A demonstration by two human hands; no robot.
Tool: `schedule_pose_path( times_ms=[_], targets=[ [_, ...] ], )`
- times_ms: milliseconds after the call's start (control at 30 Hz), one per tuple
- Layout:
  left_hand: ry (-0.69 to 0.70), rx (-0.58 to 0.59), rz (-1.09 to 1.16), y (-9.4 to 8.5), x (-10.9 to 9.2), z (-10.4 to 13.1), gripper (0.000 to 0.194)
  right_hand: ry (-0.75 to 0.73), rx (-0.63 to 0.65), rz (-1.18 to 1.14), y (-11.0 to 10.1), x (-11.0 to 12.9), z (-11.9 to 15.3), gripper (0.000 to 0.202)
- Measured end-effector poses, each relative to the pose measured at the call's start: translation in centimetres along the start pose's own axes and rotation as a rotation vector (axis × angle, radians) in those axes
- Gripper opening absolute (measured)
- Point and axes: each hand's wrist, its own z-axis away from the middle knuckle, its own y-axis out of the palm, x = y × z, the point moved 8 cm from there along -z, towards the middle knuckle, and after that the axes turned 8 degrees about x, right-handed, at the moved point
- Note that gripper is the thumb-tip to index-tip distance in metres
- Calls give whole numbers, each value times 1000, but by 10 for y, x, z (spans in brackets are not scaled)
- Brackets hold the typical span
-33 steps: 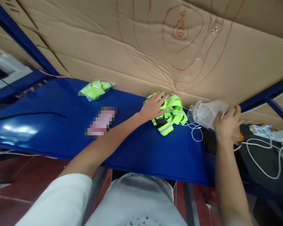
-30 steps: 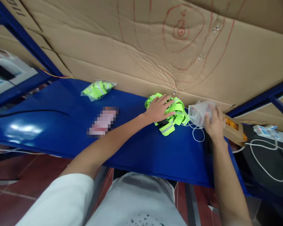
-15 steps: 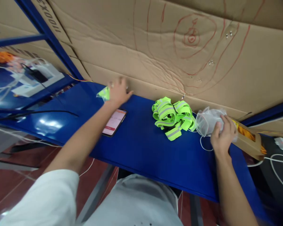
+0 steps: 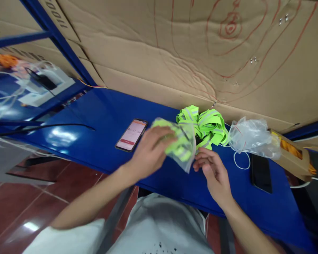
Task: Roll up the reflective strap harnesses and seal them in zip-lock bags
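My left hand is closed on a clear plastic bag with a neon-green reflective strap folded inside. The bag hangs tilted over the middle of the blue table. Close to the bag's open-looking right edge is my right hand, fingers partly curled and apart; I cannot make out any object in it. Behind the bag, against the cardboard, lies a heap of neon-green reflective straps with grey stripes, partly hidden by the bag.
A phone with a lit timer screen lies left of my hands. At the right are a pile of clear plastic bags, a dark phone, a white cable and a cardboard box. Cardboard sheeting walls the back.
My left hand has brought the bagged green strap from the back left to the middle. My right hand has left the clear bags and moved left, uncovering the dark phone.
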Motion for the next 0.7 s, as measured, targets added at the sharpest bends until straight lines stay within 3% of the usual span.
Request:
schedule_pose_path(
  times_ms=[33,100,233,333,400,567,700],
  targets=[
    [45,16,2,8,-28,12,43,70,-55,-127,-1,-3,6,36],
    [83,89,5,27,-64,35,49,187,-129,-251,2,-10,20,16],
    [-24,271,115,49,-79,57,45,393,-165,-320,18,-30,43,19],
    [-52,464,155,50,-92,58,49,476,-197,-377,28,-45,55,31],
    [-63,523,161,47,-104,58,48,502,-192,-399,32,-52,60,33],
    [-183,424,115,50,-115,58,17,546,-184,-405,31,-56,69,28],
    [-238,352,88,54,-111,52,21,549,-218,-511,37,-54,75,26]
  ],
)
